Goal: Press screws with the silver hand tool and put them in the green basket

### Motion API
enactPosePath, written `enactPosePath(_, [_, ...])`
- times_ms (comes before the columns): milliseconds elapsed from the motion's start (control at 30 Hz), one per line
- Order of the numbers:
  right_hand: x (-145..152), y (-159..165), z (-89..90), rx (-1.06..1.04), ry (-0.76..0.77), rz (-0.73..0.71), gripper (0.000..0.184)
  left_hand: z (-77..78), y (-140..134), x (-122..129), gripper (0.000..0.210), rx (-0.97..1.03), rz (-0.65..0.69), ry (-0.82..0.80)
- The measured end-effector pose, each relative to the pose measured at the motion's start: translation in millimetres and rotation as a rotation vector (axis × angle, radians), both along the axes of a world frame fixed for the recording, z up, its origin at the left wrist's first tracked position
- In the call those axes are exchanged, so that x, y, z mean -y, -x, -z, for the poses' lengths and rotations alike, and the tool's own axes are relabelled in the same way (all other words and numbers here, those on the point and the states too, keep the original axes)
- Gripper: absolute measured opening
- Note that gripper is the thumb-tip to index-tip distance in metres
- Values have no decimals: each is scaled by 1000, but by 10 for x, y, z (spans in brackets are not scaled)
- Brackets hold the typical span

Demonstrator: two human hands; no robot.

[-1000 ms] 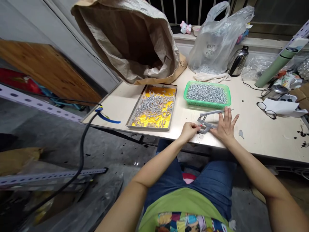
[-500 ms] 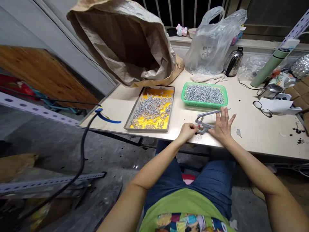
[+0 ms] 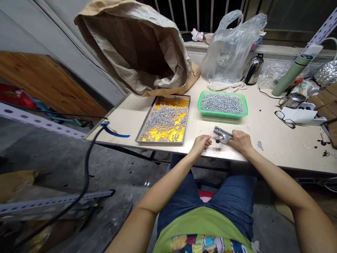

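Note:
My right hand [image 3: 240, 141] is wrapped round the closed handles of grey metal hand pliers [image 3: 223, 135], which have a red part and a dark round knob at the jaw end. Just left of the jaws is my left hand [image 3: 201, 144], fingers curled together and apart from the tool. Whatever those fingers may hold is too small or hidden to make out. Beyond the pliers stands a green plastic basket [image 3: 222, 115] full of small silvery metal pieces. To the left, a shallow tray [image 3: 160, 142] with a yellow bottom holds more loose metal pieces.
A large open paper sack [image 3: 137, 49] leans over the table's back left. Behind the basket are a clear plastic bag [image 3: 223, 52], a white cloth [image 3: 228, 86] and a steel jug [image 3: 254, 69]. Glasses [image 3: 285, 120], a green flask [image 3: 292, 74] and cardboard boxes [image 3: 328, 100] lie at right.
The pliers' raised upper handle has come down as my right hand went from spread fingers to a closed grip. My left hand has drawn slightly left, away from the jaws.

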State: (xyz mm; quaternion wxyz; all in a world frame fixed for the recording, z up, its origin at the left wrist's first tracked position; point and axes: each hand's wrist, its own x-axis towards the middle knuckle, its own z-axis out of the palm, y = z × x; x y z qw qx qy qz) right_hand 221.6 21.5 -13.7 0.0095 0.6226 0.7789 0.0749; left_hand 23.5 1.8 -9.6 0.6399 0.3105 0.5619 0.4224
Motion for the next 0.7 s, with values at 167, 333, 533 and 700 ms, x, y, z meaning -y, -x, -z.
enactPosePath(167, [-6, 28, -120, 60, 57, -49, 39, -51, -53, -13, 25, 19, 144, 53])
enactPosePath(333, [-49, -49, -134, -2, -225, -138, 44, -131, -128, -23, 19, -12, 214, 63])
enactPosePath(533, [7, -135, 45, -90, -314, -7, 64, -43, -226, -34, 16, -78, 30, -60])
enactPosePath(700, [50, -210, 143, -121, -229, 111, 73, -127, -288, -444, 12, -143, -154, -336])
